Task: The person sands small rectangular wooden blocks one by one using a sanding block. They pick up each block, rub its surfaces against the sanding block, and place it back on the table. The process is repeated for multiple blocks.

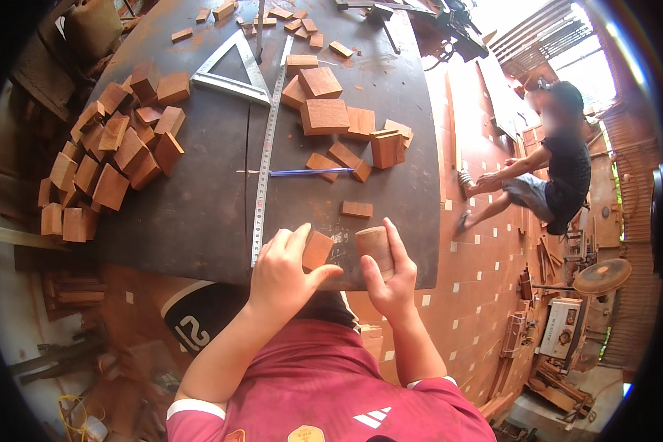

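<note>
Wood in both your hands — left hand [281, 271] grips a small block [317, 249], right hand [387, 283] a rounded piece [374, 249] — side by side at the desk [199, 214] edge.

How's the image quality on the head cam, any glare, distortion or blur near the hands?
Head view: strong fisheye, the steel ruler and the table edge bow, black vignette rings the frame. Daylight blows out the top right by the slatted roof. Left hand on a small wood block and right hand gripping a sanding block look sharp and evenly lit, no glare.
</note>
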`<state>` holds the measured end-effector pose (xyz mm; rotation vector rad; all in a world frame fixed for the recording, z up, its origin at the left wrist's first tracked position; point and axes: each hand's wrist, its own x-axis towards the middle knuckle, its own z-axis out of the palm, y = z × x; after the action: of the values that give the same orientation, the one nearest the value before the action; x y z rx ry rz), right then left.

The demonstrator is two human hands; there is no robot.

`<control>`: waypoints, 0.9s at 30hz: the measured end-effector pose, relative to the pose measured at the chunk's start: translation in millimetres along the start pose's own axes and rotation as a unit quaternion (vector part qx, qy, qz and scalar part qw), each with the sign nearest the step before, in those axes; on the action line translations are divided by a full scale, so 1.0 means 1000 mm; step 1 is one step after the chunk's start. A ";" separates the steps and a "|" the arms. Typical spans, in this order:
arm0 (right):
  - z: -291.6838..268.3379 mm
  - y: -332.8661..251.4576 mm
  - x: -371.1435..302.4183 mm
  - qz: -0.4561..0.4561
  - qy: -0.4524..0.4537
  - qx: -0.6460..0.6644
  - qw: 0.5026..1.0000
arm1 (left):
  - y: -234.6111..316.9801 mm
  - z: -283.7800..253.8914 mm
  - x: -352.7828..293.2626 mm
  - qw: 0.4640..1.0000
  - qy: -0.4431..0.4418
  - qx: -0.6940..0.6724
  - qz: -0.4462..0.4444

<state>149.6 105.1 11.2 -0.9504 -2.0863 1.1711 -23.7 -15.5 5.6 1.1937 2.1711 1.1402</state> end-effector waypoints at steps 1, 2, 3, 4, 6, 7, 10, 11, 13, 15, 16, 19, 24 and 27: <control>0.000 -0.001 0.001 -0.001 0.002 -0.002 1.000 | 0.004 -0.005 0.000 0.999 -0.021 -0.023 -0.022; 0.001 -0.003 0.000 -0.014 -0.003 -0.013 1.000 | 0.006 -0.009 0.000 0.999 -0.040 -0.014 0.014; 0.006 -0.008 0.001 -0.026 -0.009 -0.025 0.999 | 0.006 -0.015 0.001 0.997 -0.059 -0.007 0.050; 0.013 -0.011 0.001 -0.039 -0.015 -0.038 0.998 | 0.004 -0.020 0.002 0.993 -0.077 0.001 0.085; 0.025 -0.015 0.001 -0.073 -0.023 -0.058 0.995 | -0.003 -0.025 0.008 0.989 -0.103 0.029 0.102; 0.030 -0.016 -0.001 -0.073 -0.024 -0.062 0.995 | -0.006 -0.025 0.011 0.986 -0.115 0.044 0.111; 0.036 -0.017 -0.001 -0.090 -0.016 -0.078 0.993 | -0.007 -0.020 0.014 0.991 -0.063 0.034 0.116; 0.037 -0.016 -0.004 -0.090 -0.016 -0.080 0.993 | -0.007 -0.017 0.015 0.991 -0.052 0.037 0.119; 0.031 -0.015 -0.018 -0.113 -0.025 -0.086 0.990 | -0.008 -0.013 0.014 0.992 -0.031 0.026 0.117; 0.026 -0.012 -0.027 -0.135 -0.025 -0.094 0.986 | -0.012 -0.010 0.012 0.992 -0.030 0.014 0.120; 0.025 -0.011 -0.028 -0.147 -0.021 -0.099 0.984 | -0.012 -0.011 0.013 0.992 -0.031 0.010 0.123; 0.031 -0.014 -0.016 -0.140 -0.018 -0.113 0.983 | -0.012 -0.008 0.012 0.992 -0.028 0.014 0.123; 0.034 -0.017 0.005 -0.127 -0.024 -0.126 0.984 | -0.010 -0.005 0.011 0.994 -0.024 0.004 0.106; 0.021 -0.015 -0.021 -0.136 -0.048 -0.123 0.982 | -0.009 -0.007 0.012 0.994 -0.022 0.001 0.106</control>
<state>142.4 72.5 12.2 -0.6953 -2.3905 0.8486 -39.6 -11.6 2.3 1.4629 2.0512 1.1844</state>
